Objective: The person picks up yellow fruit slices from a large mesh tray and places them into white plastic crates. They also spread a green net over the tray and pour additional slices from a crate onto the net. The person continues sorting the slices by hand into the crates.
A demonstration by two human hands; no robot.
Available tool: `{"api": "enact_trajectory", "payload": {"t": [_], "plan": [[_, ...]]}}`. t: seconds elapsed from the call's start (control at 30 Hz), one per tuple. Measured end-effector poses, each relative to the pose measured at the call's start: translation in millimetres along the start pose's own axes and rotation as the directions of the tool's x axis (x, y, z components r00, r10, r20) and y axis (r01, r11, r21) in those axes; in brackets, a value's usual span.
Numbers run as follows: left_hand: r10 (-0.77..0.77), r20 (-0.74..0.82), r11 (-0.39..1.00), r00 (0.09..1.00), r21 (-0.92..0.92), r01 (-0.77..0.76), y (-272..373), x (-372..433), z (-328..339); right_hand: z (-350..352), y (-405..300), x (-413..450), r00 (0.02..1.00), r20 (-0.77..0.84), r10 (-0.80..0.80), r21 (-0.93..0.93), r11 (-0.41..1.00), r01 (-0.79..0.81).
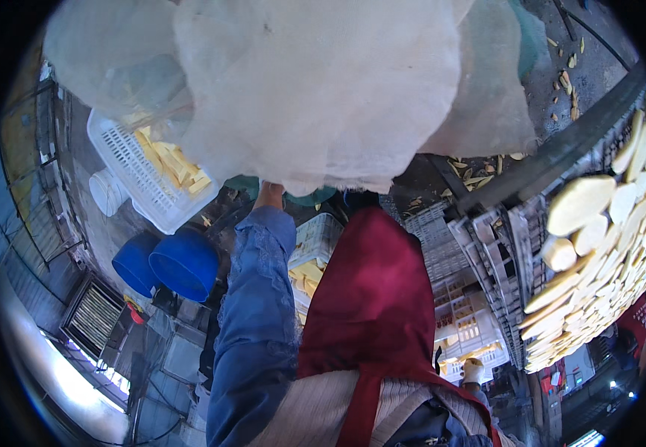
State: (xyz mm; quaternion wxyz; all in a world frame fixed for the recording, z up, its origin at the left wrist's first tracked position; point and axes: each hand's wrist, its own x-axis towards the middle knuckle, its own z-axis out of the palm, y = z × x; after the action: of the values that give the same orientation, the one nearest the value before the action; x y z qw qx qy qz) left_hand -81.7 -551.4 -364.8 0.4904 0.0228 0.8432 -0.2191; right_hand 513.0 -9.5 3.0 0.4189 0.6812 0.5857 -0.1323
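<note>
A large whitish sheet of thin cloth or mesh (323, 95) spreads across the top of the view. My left arm, in a blue sleeve, reaches up to its lower edge, where the wrist of my left hand (269, 195) shows. The fingers are hidden behind the cloth, so their grip cannot be seen. Low at my right side is a white-gloved hand (472, 371), apparently my right hand. It is small in view beside a white crate (493, 349) with yellow pieces in it. Its fingers are too unclear to read.
At left, a white plastic crate (132, 162) holds yellow cut strips (172, 162), near a white bucket (107, 193) and blue tubs (183, 265). On my right, a rack bears many pale root slices (580, 207). Scraps (566, 84) litter the floor. Another person (636, 324) stands far right.
</note>
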Motion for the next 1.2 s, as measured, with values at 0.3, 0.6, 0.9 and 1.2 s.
{"api": "enact_trajectory", "payload": {"t": [0.3,0.6,0.9,1.2], "plan": [[0.069,-0.111,0.977,0.991,-0.194,-0.090,12.4,8.3,91.6,24.5,22.7,6.6,0.987,-0.098,0.130,0.099,0.988,-0.121],[-0.264,-0.254,0.730,0.930,-0.683,0.021,-114.0,-166.6,107.7,81.7,-12.1,-37.3,0.977,-0.191,0.091,-0.100,0.989,-0.111],[-0.628,-0.774,0.518,0.079,-0.491,-0.700,-266.3,-275.5,-222.6,170.7,-63.1,51.3,0.997,-0.034,-0.071,0.076,0.994,0.073],[-0.451,-0.548,0.374,-0.704,0.600,-0.707,-274.0,-442.0,-497.0,202.6,-86.3,-6.8,0.979,-0.112,0.168,0.359,0.926,-0.117]]}}
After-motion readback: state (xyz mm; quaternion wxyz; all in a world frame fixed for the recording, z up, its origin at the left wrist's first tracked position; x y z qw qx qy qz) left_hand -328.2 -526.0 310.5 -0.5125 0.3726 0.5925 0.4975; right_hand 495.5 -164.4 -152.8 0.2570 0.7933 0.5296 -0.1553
